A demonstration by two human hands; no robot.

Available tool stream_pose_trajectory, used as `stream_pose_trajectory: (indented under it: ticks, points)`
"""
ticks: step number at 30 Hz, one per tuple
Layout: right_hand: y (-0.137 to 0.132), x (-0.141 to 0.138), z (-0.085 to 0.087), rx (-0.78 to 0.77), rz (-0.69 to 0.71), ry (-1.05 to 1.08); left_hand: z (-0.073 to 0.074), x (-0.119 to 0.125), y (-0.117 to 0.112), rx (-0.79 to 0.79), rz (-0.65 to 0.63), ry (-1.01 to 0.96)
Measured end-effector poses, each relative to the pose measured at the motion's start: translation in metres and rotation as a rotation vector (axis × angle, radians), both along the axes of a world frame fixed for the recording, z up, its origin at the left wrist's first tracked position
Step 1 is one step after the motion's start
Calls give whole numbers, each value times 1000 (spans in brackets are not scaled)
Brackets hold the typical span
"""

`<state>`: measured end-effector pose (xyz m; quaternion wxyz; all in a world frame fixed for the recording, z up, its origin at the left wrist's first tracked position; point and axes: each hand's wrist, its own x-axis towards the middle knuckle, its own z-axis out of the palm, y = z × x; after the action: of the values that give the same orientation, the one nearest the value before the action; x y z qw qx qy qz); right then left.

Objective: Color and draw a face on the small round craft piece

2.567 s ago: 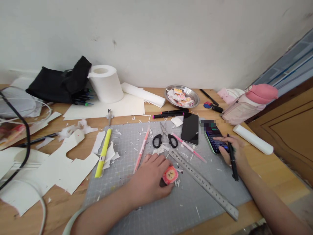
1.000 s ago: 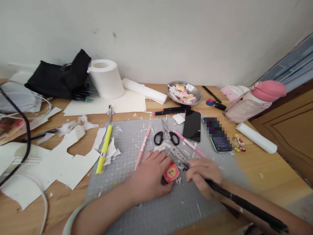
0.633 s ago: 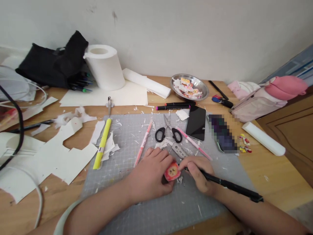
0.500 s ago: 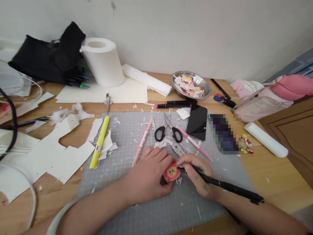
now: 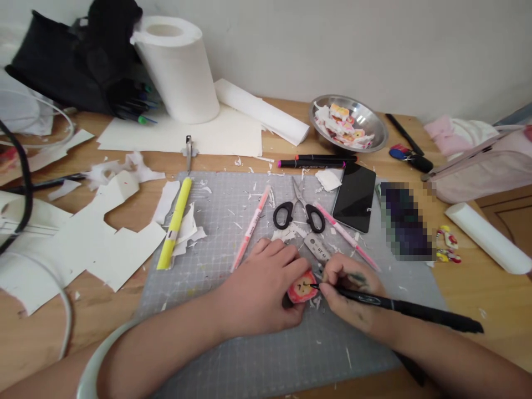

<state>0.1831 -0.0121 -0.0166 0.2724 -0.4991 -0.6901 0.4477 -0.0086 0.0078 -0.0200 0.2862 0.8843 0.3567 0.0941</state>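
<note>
My left hand is closed around a small red-edged piece with a drawn face, keeping it against the grey cutting mat. In my right hand is a black marker pen, its fine tip on the face of the piece. Dark smudges mark that hand. Just beyond the hands lie black-handled scissors, a steel ruler and a pink marker. A coral marker rests beyond my left hand.
Paper scraps litter the mat. Left are a yellow cutter and cut white paper. At the back stand a paper roll and a steel bowl of coloured bits. A black phone lies right, near a pink pouch.
The view has shifted, so the desk items appear higher and mostly further right. The pen tip has moved from the upper right edge of the piece onto its drawn face.
</note>
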Motion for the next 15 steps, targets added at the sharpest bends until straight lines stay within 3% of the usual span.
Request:
stream_pose_trajectory:
  ticks: [4, 10, 15]
  points:
    - [1, -2, 4, -57, 6, -11, 0, 0, 1, 8, 9, 7]
    - [-2, -2, 2, 42, 42, -111, 0, -1, 0, 3, 7, -10]
    - [-1, -1, -1, 27, 63, -122, 1, -1, 0, -9, 2, -14]
